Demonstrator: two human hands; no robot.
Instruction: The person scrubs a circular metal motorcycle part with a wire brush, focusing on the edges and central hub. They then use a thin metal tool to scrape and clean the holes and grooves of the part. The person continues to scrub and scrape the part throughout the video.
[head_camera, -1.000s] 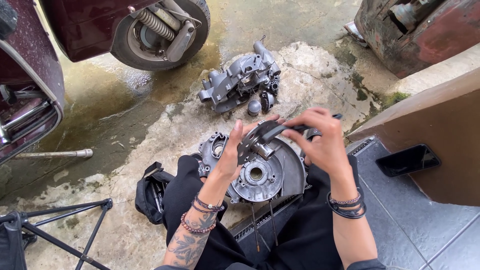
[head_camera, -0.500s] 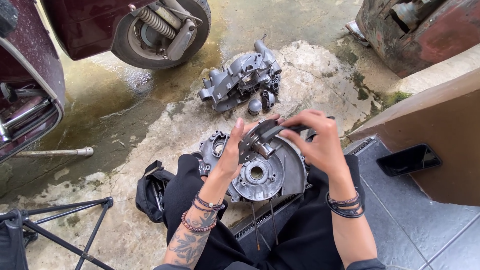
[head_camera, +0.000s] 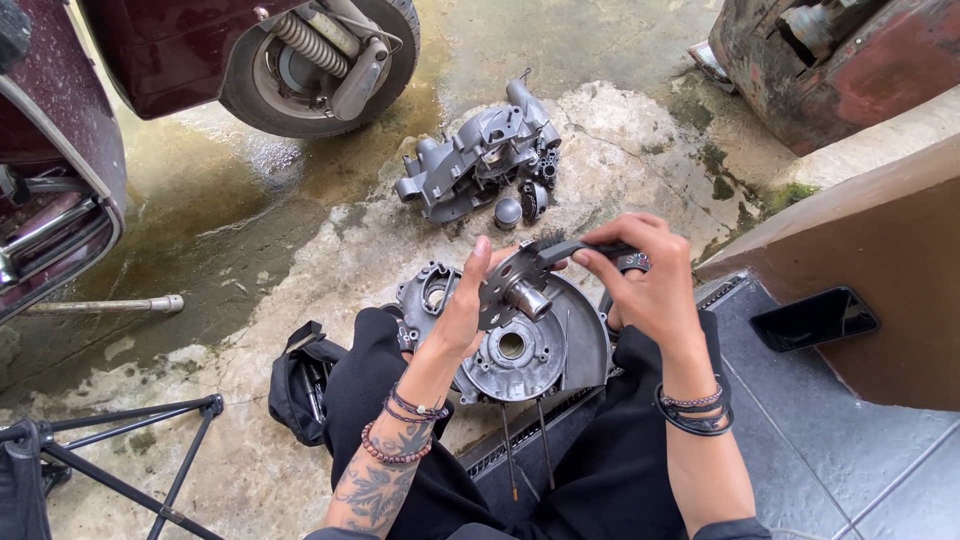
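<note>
Both hands hold a round grey metal plate with a short shaft (head_camera: 520, 285), tilted above a large engine case half (head_camera: 530, 345) that rests between my knees. My left hand (head_camera: 462, 305) grips the plate's left edge with the thumb up. My right hand (head_camera: 640, 285) pinches its upper right edge, where a dark curved part sits. The case half shows a round central hole and two thin studs pointing toward me.
A second engine casing (head_camera: 475, 160) with small loose parts lies on the wet concrete ahead. A scooter wheel (head_camera: 315, 65) stands at top left, a black bag (head_camera: 300, 385) by my left knee, a tripod (head_camera: 110, 450) at bottom left, a phone (head_camera: 812, 318) on the step at right.
The plate has been tipped further upright, so its shaft side now faces me. Both hands shifted slightly with it.
</note>
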